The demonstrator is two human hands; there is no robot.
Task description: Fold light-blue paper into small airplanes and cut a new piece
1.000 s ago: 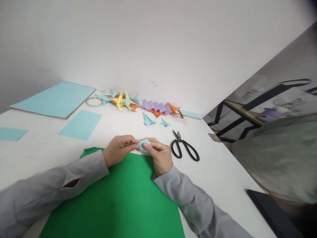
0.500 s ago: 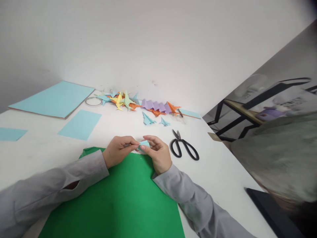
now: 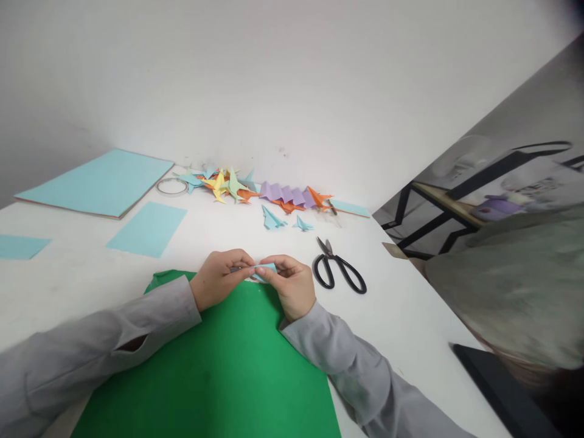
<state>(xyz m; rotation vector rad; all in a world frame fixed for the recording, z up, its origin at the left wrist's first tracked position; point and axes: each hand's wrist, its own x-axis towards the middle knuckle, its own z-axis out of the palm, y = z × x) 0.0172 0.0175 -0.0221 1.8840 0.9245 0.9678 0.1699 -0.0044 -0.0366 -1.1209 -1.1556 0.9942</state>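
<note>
Left hand (image 3: pixel 222 278) and right hand (image 3: pixel 295 286), at frame centre, pinched the folded blue paper (image 3: pixel 265 272) between them; black-handled scissors (image 3: pixel 339 266) lay open, right of centre; the roll of tape (image 3: pixel 172 186) lay upper left.

The small folded piece of light blue paper (image 3: pixel 270 266) now shows as a narrower strip between the fingers; one second ago its face was wider to see. The bare right hand (image 3: pixel 296 288) has closed its fingers again (half a second ago they were more open and raised above the paper). Its thumb has moved toward the fingertips of the bare left hand (image 3: pixel 219 281), and it seems that they now touch, though small blur makes this not certain.
</note>
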